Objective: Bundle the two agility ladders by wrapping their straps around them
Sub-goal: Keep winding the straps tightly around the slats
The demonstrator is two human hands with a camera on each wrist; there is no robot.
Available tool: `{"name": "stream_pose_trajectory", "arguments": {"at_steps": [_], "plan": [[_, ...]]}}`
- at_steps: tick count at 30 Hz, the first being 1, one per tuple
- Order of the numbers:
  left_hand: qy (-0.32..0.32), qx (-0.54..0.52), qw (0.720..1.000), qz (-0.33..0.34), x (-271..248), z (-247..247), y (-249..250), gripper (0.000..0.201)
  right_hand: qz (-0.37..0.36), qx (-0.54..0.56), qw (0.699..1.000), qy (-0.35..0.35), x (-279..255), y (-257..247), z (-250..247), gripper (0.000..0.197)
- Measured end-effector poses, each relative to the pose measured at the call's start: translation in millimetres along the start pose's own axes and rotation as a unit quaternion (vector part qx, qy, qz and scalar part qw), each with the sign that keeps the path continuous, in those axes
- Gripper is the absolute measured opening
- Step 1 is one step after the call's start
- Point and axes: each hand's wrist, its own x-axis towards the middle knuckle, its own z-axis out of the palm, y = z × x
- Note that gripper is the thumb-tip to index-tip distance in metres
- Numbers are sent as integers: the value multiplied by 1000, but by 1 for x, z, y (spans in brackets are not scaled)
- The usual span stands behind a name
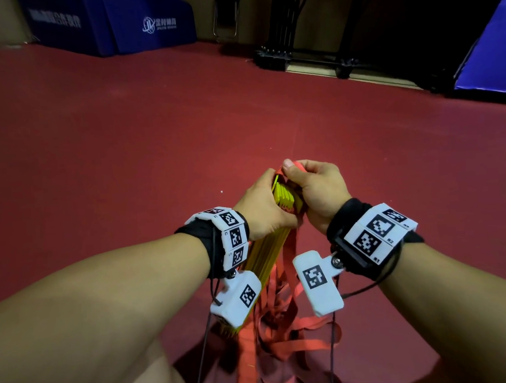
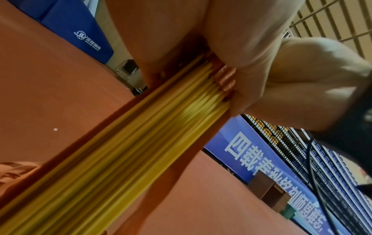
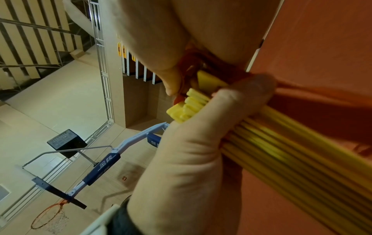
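Much open dark-red sports floor (image 1: 124,146) stretches ahead of the person, bounded at the far edge by blue padded blocks with white lettering (image 1: 111,21), a folded metal-framed chair (image 1: 225,14) against the wall, a black wheeled metal frame (image 1: 302,56) and a blue padded mat (image 1: 491,43) at far right. Nothing lies on the floor between those and the hands. Cables from the wrist-worn white tagged camera units (image 1: 237,299) hang near the loose webbing. Both hands meet at the upper end of the bundle of flat yellow plastic ladder rungs (image 1: 267,249), which is held tilted, its lower end down by the person's legs. The left hand (image 1: 261,208) is curled round the rung stack just below its top. The right hand (image 1: 316,187) is closed on the red flat webbing strap (image 1: 296,166), thumb pressing it at the rung ends. More red strap loops hang below and pile loosely on the floor (image 1: 284,337).
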Motion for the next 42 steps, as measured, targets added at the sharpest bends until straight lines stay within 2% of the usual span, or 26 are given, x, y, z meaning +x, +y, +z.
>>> {"name": "stream_pose_trajectory", "arguments": {"at_steps": [4,7,9,13,15,21,25,28,32,37,42], "plan": [[-21,24,999,-6,0,-3,1,72,-13,-87,996,-4,2,-4,-6,26],[-11,36,999,-1,3,-12,-3,52,-45,-201,979,0,3,-10,-11,29],[0,40,999,1,3,-17,-5,46,-44,-226,973,-14,1,-15,-12,33],[20,84,996,3,0,-12,-2,59,-38,-228,971,-62,-9,-22,-5,35],[35,113,993,-1,-3,-8,3,67,-49,-249,965,-64,-10,-24,-2,34],[74,46,996,-16,-4,0,4,66,-59,-293,952,-61,-11,-18,-2,41],[40,76,996,5,-6,8,8,68,-46,-284,957,-39,-5,-20,-6,47],[35,77,996,-5,-4,7,8,65,-42,-277,958,-65,-7,-22,-9,43],[58,81,995,-21,1,-3,4,45,-114,-366,918,-102,-10,-17,-4,37],[103,59,993,-14,2,-10,-3,38,-199,-453,862,-110,-14,-21,-4,29],[139,37,990,-6,2,-15,-6,39,-218,-483,841,-110,-12,-14,-8,22]]}}
